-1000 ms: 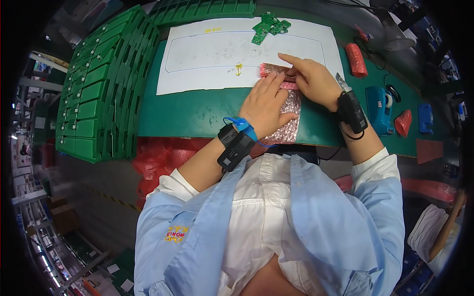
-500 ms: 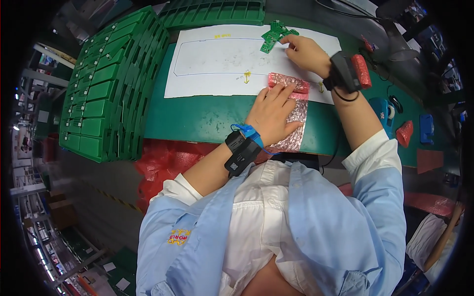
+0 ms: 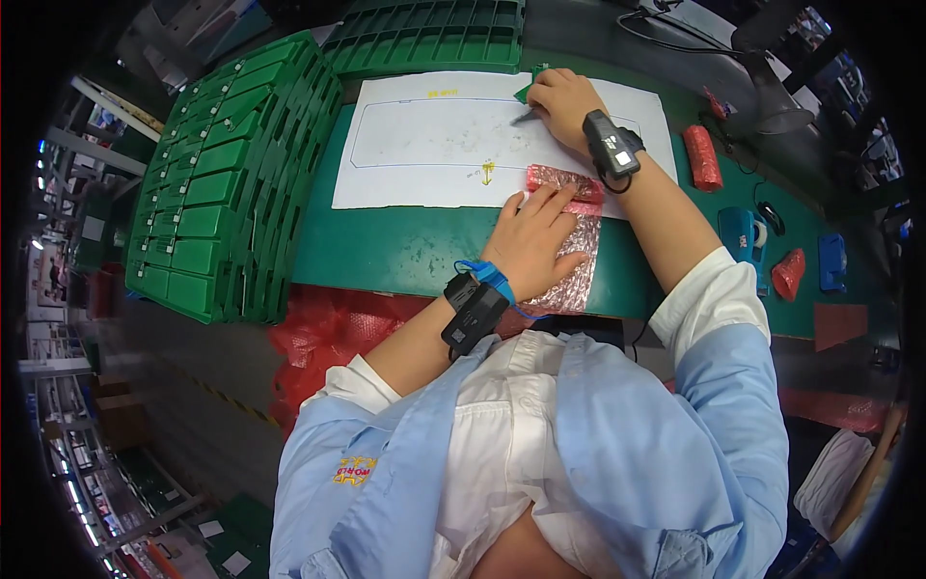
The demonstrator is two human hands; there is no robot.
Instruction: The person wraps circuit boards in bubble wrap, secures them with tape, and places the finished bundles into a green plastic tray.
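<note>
My left hand [image 3: 531,243] lies flat with fingers spread on a strip of pink bubble wrap [image 3: 577,272], pressing its folded upper end. The wrap runs from the white sheet down to the table's near edge. Farther off, my right hand [image 3: 569,104] is closed round a green circuit board [image 3: 525,93], whose corner pokes out left of the fingers. Most of the board is hidden by the hand, and a dark shadow falls on the sheet below it. More green shows just beyond the knuckles. Both wrists wear black devices; a blue band is on the left one.
A white sheet [image 3: 415,188] with drawn outlines covers the green table [image 3: 386,249]. Stacked green trays [image 3: 207,203] stand at left, another green tray [image 3: 424,43] behind. To the right are a red wrapped roll [image 3: 701,157], a blue tape dispenser [image 3: 741,232] and a lamp [image 3: 772,96].
My right hand has moved over the green circuit boards and closed on one, covering most of them. My left hand stays on the bubble wrap. The whole view has shifted slightly.
</note>
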